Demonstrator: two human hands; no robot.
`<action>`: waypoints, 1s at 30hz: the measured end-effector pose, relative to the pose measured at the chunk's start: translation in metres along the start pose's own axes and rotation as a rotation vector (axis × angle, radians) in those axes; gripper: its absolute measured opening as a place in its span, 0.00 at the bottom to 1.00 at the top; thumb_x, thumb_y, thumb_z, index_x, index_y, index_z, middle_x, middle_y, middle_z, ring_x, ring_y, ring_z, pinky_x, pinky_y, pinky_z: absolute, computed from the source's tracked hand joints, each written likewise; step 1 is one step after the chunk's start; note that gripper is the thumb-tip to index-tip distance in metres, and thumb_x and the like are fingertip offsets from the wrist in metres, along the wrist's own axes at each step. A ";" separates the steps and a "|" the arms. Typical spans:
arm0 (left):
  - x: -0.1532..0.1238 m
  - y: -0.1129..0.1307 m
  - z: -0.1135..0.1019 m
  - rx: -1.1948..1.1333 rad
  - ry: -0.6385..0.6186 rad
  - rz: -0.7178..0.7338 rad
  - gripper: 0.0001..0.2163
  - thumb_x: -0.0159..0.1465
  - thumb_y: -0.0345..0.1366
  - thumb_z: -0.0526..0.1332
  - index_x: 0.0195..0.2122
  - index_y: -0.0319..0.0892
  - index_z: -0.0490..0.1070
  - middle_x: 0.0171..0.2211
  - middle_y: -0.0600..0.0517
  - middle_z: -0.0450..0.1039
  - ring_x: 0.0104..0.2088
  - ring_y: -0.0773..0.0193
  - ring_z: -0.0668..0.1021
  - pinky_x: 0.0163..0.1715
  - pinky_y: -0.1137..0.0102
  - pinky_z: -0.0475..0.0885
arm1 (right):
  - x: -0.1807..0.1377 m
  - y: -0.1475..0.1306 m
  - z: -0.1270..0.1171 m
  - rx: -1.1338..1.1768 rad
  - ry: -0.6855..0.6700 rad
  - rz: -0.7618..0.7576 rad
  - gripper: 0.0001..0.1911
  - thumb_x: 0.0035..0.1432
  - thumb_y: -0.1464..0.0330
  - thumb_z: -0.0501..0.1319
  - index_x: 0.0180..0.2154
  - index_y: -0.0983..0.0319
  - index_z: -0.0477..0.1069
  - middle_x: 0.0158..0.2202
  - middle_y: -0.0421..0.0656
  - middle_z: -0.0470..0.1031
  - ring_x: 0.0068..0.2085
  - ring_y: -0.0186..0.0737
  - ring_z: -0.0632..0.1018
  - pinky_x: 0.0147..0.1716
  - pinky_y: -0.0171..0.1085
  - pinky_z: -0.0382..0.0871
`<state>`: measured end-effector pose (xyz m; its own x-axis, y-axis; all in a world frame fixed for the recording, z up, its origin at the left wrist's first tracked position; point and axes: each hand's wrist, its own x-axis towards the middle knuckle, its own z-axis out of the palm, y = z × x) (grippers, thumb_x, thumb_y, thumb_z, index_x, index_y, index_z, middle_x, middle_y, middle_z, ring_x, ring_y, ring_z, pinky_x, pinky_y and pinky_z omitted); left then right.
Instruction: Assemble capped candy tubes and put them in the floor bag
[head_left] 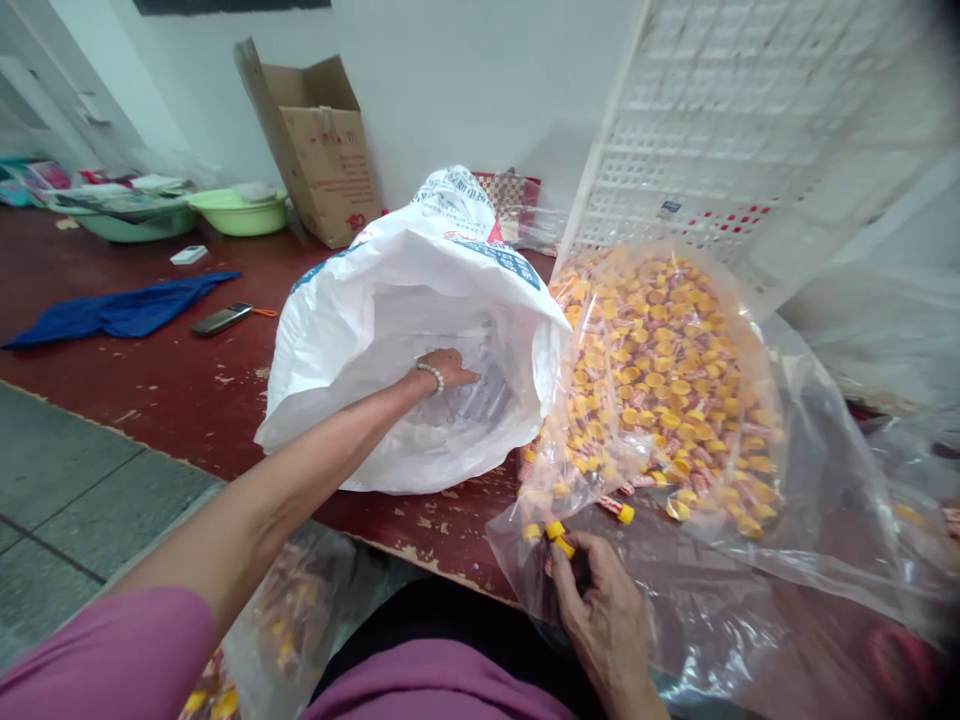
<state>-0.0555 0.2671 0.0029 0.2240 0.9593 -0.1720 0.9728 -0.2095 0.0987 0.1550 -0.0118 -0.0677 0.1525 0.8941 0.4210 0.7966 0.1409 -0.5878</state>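
Observation:
My left hand (448, 366) reaches into the mouth of a big white woven sack (405, 300) lying on the dark red table (172, 380); its fingers are hidden inside among clear plastic. A bead bracelet circles that wrist. My right hand (600, 610) is closed near the table's front edge, pinching small yellow-capped tubes (559, 535) through a clear plastic bag (787, 500). That bag holds a large heap of the same yellow-capped pieces (667, 370).
A white lattice crate (720, 130) leans behind the heap. At the back stand a cardboard box (322, 150) and green basins (240, 212). A blue cloth (120, 312) and a phone (221, 319) lie at left. Another bag of pieces (285, 620) hangs below the table edge.

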 end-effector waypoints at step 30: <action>-0.234 0.041 0.032 -1.600 -0.269 0.230 0.11 0.58 0.41 0.64 0.37 0.40 0.70 0.24 0.56 0.67 0.21 0.72 0.69 0.19 0.77 0.65 | 0.040 -0.083 -0.027 0.360 -0.003 -0.275 0.09 0.57 0.65 0.60 0.40 0.59 0.68 0.46 0.47 0.70 0.49 0.42 0.72 0.47 0.44 0.68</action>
<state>-0.0660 0.0279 0.0163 0.5170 0.8428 -0.1500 -0.0894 0.2274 0.9697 0.1110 0.0010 0.0163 -0.0389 0.8039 0.5934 0.5530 0.5120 -0.6573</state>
